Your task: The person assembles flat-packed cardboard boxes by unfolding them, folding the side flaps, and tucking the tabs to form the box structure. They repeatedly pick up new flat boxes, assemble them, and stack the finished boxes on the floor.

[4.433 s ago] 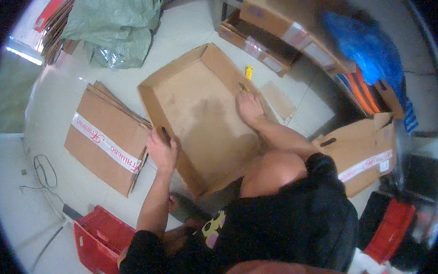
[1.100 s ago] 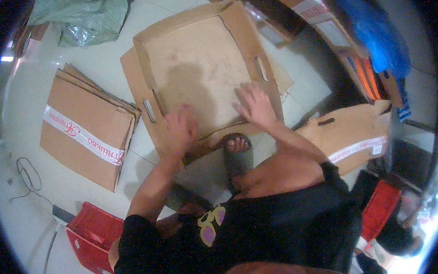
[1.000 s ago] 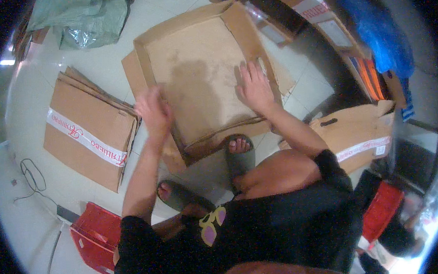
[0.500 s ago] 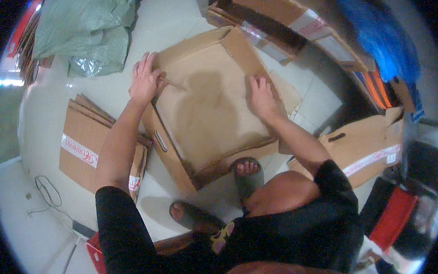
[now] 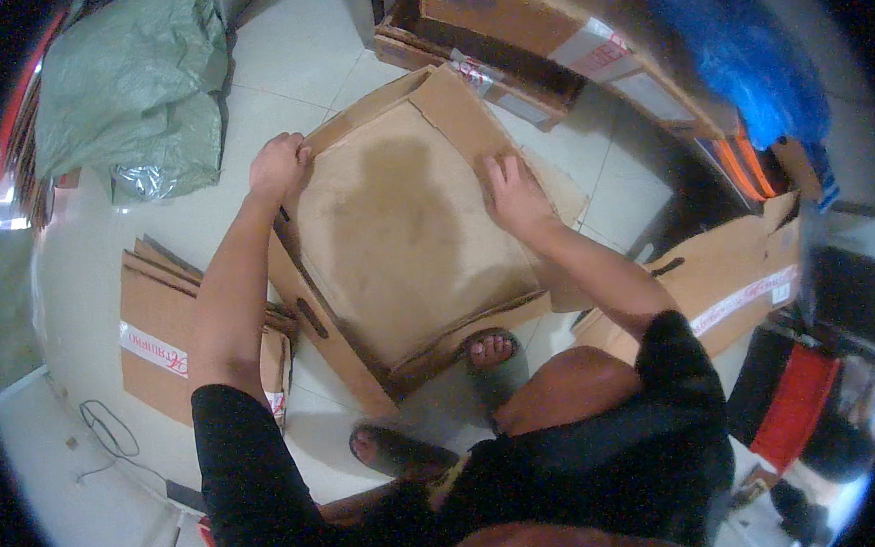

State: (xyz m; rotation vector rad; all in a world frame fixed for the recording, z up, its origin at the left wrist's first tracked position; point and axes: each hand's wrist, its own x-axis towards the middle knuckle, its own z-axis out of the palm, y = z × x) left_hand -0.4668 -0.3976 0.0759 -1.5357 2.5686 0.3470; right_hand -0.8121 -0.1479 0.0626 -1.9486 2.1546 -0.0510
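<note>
A shallow, open cardboard box lies on the floor before me, its low walls standing around a stained brown base. My left hand is closed over the box's far left corner, its fingers curled at the rim. On the right wall, my right hand grips the cardboard with fingers bent over to the inner side; its thumb is hidden. A slot-shaped handle hole shows in the left wall. My sandalled feet are at the box's near edge.
Flattened cardboard pieces lie to the left. Another taped cardboard sheet is at the right. A green woven sack sits far left. Large cartons and a blue plastic bag stand far right. A thin cable runs along the left floor.
My left hand's fingers, raised and partly spread before, have curled down over the corner. My right hand stays on the right wall. The whole view has shifted slightly.
</note>
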